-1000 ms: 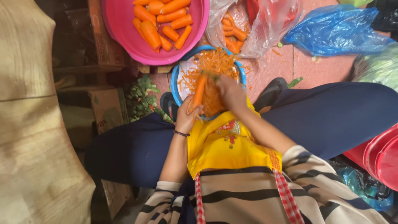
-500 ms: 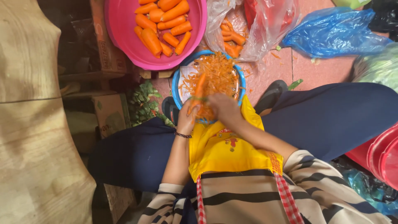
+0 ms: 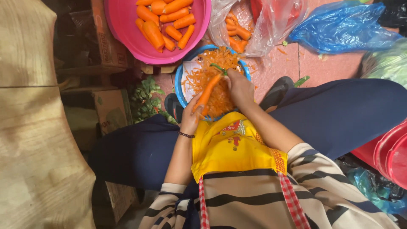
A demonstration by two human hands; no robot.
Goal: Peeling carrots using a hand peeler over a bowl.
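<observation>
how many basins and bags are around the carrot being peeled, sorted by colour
Pink basin: 1
Blue basin: 1
Clear bag: 1
Blue bag: 1
Total: 4
The left hand holds the carrot over the blue basin; the right hand holds a green peeler.

Pink tiled floor, cardboard boxes left.

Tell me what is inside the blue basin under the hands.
The blue basin holds a heap of orange carrot shavings. Above it the left hand holds a carrot and the right hand a green-handled peeler. The basin's near part is hidden by the hands.
</observation>
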